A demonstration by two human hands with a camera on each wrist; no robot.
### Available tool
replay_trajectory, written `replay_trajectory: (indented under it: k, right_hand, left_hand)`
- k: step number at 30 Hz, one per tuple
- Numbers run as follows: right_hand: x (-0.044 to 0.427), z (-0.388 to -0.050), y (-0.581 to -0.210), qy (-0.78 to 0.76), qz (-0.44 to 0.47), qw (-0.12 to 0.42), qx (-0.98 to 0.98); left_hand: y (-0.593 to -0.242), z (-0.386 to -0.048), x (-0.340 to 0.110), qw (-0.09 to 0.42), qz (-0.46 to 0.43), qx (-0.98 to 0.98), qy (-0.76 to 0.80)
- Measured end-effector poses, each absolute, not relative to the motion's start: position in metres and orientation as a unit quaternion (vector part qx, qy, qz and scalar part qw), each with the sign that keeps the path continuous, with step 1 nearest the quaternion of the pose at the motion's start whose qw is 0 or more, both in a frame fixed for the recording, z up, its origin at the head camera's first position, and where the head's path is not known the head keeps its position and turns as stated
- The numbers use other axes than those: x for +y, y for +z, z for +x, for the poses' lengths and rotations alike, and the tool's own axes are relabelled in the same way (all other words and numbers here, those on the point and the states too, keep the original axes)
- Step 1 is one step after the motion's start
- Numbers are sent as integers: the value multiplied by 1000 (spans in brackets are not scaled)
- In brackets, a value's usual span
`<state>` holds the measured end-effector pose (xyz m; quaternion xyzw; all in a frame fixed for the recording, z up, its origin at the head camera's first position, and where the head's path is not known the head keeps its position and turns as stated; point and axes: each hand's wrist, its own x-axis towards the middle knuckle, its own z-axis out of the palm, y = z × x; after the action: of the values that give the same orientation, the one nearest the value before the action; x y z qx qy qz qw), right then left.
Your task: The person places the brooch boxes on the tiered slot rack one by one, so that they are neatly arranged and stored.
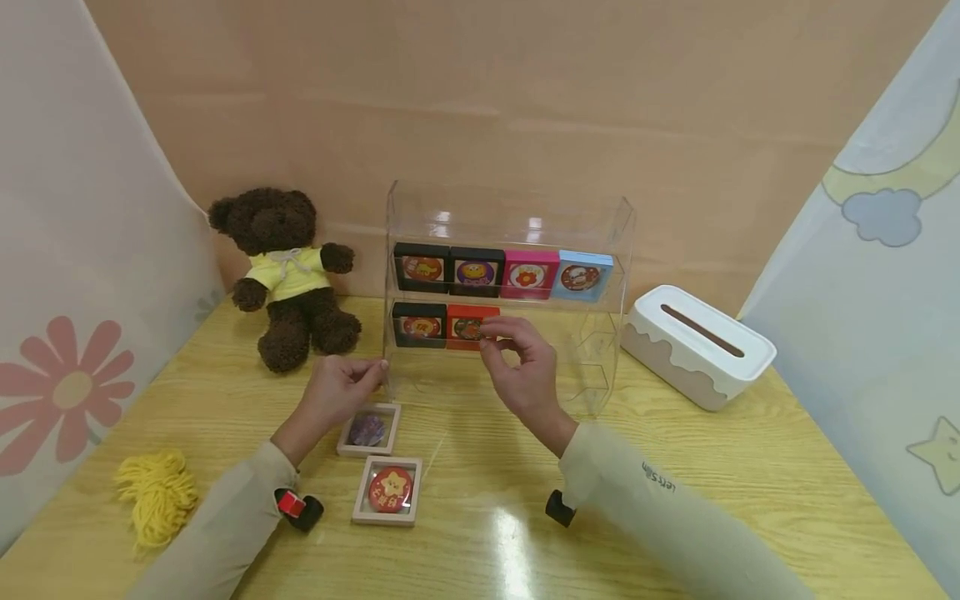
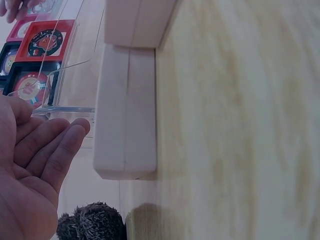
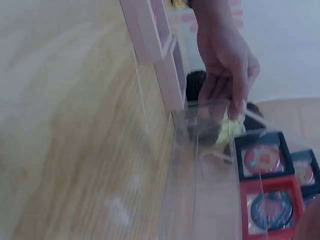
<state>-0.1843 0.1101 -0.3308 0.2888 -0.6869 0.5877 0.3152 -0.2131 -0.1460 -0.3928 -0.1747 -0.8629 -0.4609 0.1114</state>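
Observation:
A clear acrylic display stand holds small square badge frames on its tiers. My left hand pinches the stand's left side edge between thumb and forefinger. My right hand hovers in front of the lower tier, thumb and forefinger loosely bent by the right edge of a red frame. Beside that frame stands a black frame. On the tier above sit two black frames, a magenta frame and a light blue frame. Two pale pink frames lie on the table near my left hand.
A brown teddy bear in a yellow top sits left of the stand. Yellow yarn lies at the front left of the wooden table. A white tissue box stands to the right. Cloth backdrops surround the table.

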Motion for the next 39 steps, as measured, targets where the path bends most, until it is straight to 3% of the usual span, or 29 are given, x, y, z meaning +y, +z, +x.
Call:
replay_trajectory:
  k: [14, 32, 39]
  right_hand:
    - [98, -153, -375, 620, 325, 150, -698]
    - [86, -128, -391, 605, 278, -36, -746]
    - [82, -127, -395, 540, 271, -83, -792]
  left_hand:
    - [-392, -219, -148, 113, -193, -857, -464]
    - [-392, -218, -150, 93, -154, -852, -491]
    - [-391, -217, -149, 95, -156, -850, -495]
